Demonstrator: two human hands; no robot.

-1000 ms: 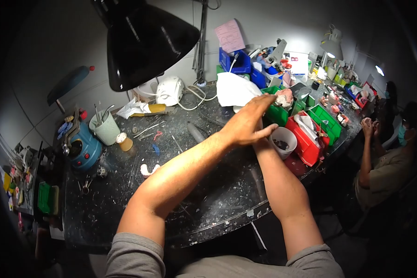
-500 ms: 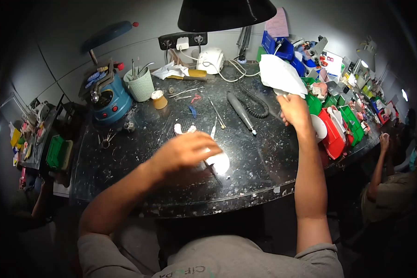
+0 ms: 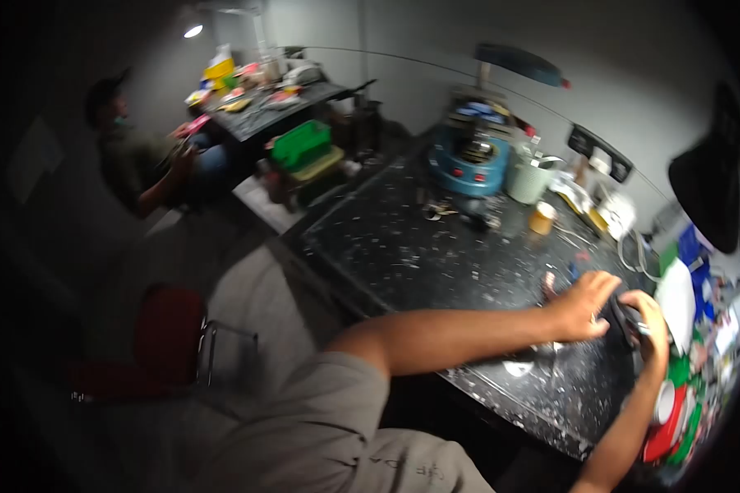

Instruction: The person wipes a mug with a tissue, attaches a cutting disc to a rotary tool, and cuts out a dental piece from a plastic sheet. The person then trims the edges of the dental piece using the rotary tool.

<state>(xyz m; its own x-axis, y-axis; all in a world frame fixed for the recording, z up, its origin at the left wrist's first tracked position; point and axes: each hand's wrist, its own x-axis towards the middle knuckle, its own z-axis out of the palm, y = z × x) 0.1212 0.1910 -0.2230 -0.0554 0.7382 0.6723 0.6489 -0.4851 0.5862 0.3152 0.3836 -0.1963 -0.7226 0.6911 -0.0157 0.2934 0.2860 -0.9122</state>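
Note:
My left hand [image 3: 582, 309] is over the right part of the dark, speckled bench, thumb apart from its stretched fingers; motion smears it. Close beside it, my right hand [image 3: 649, 319] curls round a dark, elongated handpiece [image 3: 622, 315], partly hidden by the fingers. A bright white round piece [image 3: 517, 368] lies on the bench below my left forearm. Just left of my left hand, a small pinkish piece [image 3: 548, 283] rests on the surface. White sheet material [image 3: 676, 304] stands right behind my right hand.
A blue machine [image 3: 470, 160] stands at the back, beside a pale green cup [image 3: 528, 179] and a small amber jar [image 3: 542, 218]. Red and green bins [image 3: 667, 423] crowd the right edge. A black lamp shade [image 3: 707, 189] hangs at right. A red chair [image 3: 169, 337] and a seated person [image 3: 144, 156] are at left.
The view has swung to the left, so the bench appears further right. My right hand has gone from beside the white sheet to the handpiece, and my hands are now closer together.

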